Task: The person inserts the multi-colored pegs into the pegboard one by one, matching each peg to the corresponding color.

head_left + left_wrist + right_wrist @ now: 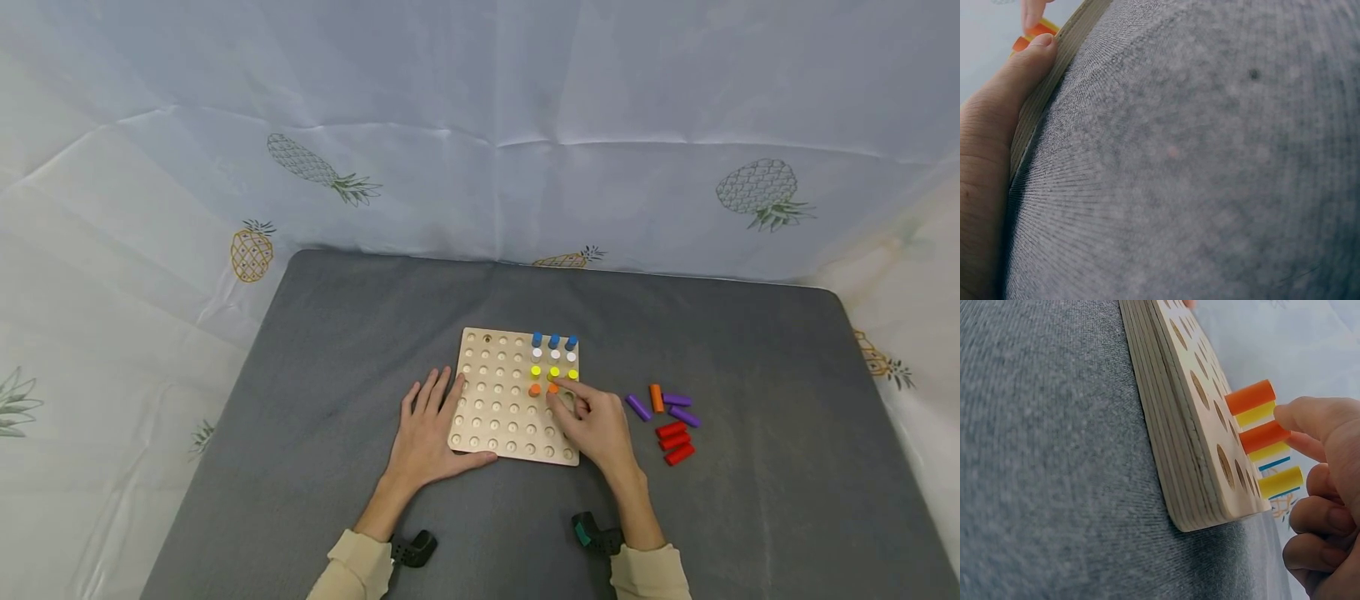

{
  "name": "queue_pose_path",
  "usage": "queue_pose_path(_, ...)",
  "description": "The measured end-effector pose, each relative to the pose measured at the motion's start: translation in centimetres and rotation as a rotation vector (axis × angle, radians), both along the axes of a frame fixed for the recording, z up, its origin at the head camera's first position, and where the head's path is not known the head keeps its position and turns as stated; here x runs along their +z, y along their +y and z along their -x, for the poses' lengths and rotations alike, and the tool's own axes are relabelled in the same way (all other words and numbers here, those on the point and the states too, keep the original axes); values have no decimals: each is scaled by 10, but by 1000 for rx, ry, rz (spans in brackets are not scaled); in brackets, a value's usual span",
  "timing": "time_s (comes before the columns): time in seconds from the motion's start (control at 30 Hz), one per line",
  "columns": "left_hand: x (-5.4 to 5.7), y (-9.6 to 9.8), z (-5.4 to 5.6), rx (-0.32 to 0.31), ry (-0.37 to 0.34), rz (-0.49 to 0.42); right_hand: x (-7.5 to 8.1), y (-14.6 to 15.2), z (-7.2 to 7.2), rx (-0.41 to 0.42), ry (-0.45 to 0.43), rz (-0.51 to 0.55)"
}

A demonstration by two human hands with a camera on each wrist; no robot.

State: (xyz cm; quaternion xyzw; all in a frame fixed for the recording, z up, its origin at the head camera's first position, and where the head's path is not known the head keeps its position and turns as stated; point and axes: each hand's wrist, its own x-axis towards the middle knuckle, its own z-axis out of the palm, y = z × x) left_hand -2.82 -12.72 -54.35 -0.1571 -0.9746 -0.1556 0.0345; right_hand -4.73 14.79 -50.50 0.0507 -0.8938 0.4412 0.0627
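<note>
A square wooden pegboard (486,423) with rows of round holes lies on the grey cloth. Its far right part bears upright pegs in rows: blue pegs (554,342), white pegs (555,356), yellow pegs (536,372), and two orange ones. My right hand (600,425) pinches the second orange peg (1264,437) between thumb and index finger, the peg standing in its hole; the other fingers curl into the palm. Left of it stands the first orange peg (535,390). My left hand (427,437) rests along the board's left side, fingers straight, thumb at the near edge.
Right of the board lie loose pegs: purple pegs (638,407), an orange peg (657,398) and three red pegs (673,440). A pale curtain with pineapple prints (480,192) hangs behind the table (360,333).
</note>
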Motion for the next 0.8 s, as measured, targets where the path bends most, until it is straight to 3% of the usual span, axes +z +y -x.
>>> queue_pose_path(0.27,-2,0,0,0,2,-10,-1,5,-2,-37,59,23)
queue_pose_path(0.8,0,0,0,-1,-4,-23,-2,28,-2,-198,102,-13)
